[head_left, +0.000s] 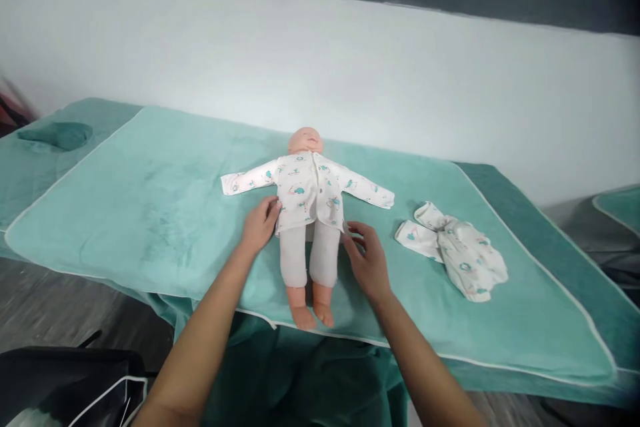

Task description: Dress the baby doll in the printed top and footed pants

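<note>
A baby doll [307, 141] lies on its back on a green towel-like cover, head toward the wall and bare feet toward me. It wears a white printed baby shirt [301, 192] with both sleeves spread wide. White fabric covers its legs down to the ankles. My left hand [261, 221] is at the shirt's left side, fingers closed on the edge near the hem. On the other side, my right hand [369, 259] pinches the shirt's lower right corner. A matching pair of printed baby trousers [470, 259] lies crumpled to the right of the doll.
The green cover [180, 213] has white piping and lies over a padded bed with a face hole [57, 136] at far left. A white wall [320, 67] stands behind. A black item [70, 387] sits at lower left, and another green surface [623, 207] is at far right.
</note>
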Available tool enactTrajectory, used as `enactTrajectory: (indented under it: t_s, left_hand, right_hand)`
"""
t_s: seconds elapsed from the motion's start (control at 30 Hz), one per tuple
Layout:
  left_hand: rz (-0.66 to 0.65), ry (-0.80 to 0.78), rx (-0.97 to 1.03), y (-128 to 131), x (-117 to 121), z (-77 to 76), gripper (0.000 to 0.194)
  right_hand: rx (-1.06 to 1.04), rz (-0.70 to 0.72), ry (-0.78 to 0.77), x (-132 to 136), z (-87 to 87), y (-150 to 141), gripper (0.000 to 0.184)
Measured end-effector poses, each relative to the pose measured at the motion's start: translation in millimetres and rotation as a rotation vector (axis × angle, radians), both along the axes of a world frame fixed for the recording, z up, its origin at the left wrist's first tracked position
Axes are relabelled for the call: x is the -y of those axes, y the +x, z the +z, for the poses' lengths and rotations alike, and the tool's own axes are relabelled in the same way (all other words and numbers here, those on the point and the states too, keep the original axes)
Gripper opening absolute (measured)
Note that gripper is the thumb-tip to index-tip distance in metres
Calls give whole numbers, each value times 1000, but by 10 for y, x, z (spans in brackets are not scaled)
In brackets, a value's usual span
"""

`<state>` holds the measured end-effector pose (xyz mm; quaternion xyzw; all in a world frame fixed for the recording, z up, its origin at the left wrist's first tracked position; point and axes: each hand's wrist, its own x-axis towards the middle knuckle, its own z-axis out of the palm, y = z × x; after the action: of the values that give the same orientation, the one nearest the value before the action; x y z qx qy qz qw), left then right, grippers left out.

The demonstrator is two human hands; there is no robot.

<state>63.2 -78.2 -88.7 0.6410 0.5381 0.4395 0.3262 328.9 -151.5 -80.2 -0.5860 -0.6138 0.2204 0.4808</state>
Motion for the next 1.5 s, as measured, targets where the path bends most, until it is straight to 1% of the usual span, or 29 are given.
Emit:
enactTrajectory:
  t_s: [0.03,0.1,0.23,0.27,0.33,0.4,0.47,0.5,0.57,0.6,0.67,0.73,0.77,0.83,0.9,1.0,1.1,1.17,1.23,1.3,1.33,1.37,1.43,1.5]
  left_hand:
    - [-2,-5,27,-3,-2,-18,41]
    - [-14,-13,85,-10,-3,-46,44]
    - [-21,-16,149,-17,1,-41,49]
    - [-18,-23,168,-17,-1,-29,49]
    - [-18,-55,234,-19,-9,-4,49]
    - [-24,-91,314,-23,-23,15,49]
    - [-3,-106,360,-28,-36,30,48]
    - [19,-98,359,-29,-40,39,48]
    - [50,-79,326,-27,-46,68,49]
    - [42,-76,305,-22,-50,87,51]
    - [-20,-101,286,-4,-76,128,56]
    - [-81,-151,315,33,-141,155,61]
    - [-87,-167,342,62,-191,157,64]
    - [-61,-174,402,141,-315,141,65]
    - [-20,-142,468,237,-438,106,62]
    - [27,-92,548,349,-530,59,57]
    - [95,-82,525,371,-457,44,51]
    - [136,-80,458,350,-334,42,48]
    - [164,-70,362,322,-175,36,46]
    - [187,-40,250,293,16,23,43]
    - [196,-20,202,278,123,13,41]
    - [199,-3,165,261,237,0,39]
    - [190,11,123,225,476,-30,34]
    - [181,-6,117,191,712,-61,29]
  right_hand:
    - [-1,-5,-7,52,-52,4,34]
    - [-1,17,-18,100,-100,-7,36]
    - [-83,81,-56,129,-87,-24,33]
    - [-118,79,-61,133,-84,-20,32]
    - [-192,30,-53,118,-86,-3,32]
    - [-253,-50,-46,44,-85,13,37]
    - [-290,-95,-72,-91,-69,15,45]
    - [-304,-82,-103,-172,-56,7,48]
    - [-338,-3,-161,-332,-29,-25,52]
    - [-356,44,-174,-402,-18,-47,52]
    - [-387,108,-157,-510,-5,-91,52]
    - [-398,118,-121,-592,2,-115,51]
    - [-397,115,-109,-631,6,-116,51]
    - [-394,93,-84,-716,22,-98,53]
    - [-401,76,-64,-796,42,-68,57]
    - [-427,94,-77,-832,51,-39,60]
    - [-375,92,-83,-690,18,7,52]
    - [-226,25,-26,-502,-16,115,44]
    - [-5,-88,80,-254,-46,333,38]
    - [212,-223,186,42,-74,665,37]
    - [311,-313,227,201,-90,866,37]
    - [404,-389,236,361,-110,1080,42]
    - [549,-530,198,654,-169,1516,56]
    - [660,-567,94,860,-248,1906,64]
